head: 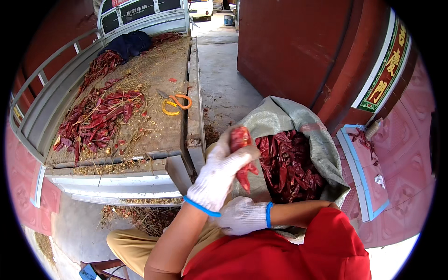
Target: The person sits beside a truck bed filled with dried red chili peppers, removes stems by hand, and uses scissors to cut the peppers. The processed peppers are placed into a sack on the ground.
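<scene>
My left hand (218,168), in a white knit glove with a blue cuff, is closed around a bunch of dried red chili peppers (244,175). It is raised beside the mouth of a woven plastic sack (320,154). Many dried red chilies (288,168) fill the sack's opening. My right hand (241,215), gloved the same way, lies low in front of my body, below the left wrist. Its fingers are mostly hidden, so what they hold cannot be seen. Scissors (176,104) with orange and yellow handles rest on the wooden cargo bed (164,129) to the left.
A loose heap of chilies (101,119) lies on the cargo bed, with dark cloth (127,45) over more chilies farther back. A metal side rail (52,70) borders the bed. Plant debris (143,218) lies below its near edge. A large dark red door (287,45) stands behind the sack.
</scene>
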{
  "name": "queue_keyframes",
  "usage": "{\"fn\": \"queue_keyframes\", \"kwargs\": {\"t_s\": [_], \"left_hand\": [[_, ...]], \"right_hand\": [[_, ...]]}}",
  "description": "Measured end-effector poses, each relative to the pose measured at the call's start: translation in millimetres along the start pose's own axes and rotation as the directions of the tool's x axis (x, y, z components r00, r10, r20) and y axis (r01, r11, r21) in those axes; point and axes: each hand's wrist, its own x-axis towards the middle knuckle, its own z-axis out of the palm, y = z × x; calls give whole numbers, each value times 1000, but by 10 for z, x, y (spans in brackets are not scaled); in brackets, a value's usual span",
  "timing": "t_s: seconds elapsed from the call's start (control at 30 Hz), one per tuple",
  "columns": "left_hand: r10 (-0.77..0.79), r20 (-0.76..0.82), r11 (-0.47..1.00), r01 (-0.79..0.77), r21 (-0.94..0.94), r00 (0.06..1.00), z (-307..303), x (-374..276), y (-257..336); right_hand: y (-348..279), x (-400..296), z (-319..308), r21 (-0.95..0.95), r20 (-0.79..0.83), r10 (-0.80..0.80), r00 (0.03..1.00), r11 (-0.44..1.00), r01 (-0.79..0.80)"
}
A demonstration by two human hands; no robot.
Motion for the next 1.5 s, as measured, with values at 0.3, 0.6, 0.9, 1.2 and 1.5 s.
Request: {"fn": "queue_keyframes", "kwargs": {"t_s": [0.3,0.6,0.9,1.2,1.5], "left_hand": [[-43,-21,999,42,-27,999,-466,-51,-790],[217,-91,812,-231,-535,972,-1269,-890,-629],[255,-604,767,-538,-350,755,-1968,-1342,-488],[239,-678,689,-614,-386,695,-2402,-1676,-708],[331,-735,877,-480,8,592,-2038,-1619,-275]], "right_hand": [[-51,-142,-162,125,180,-5,984,992,-18],[190,814,-1409,310,-297,30,955,948,67],[-144,3289,-1585,-163,-517,-21,856,984,-74],[229,3836,-1622,-125,-578,100,810,970,-209],[236,2464,-1948,38,-479,65,875,998,-54]]}}
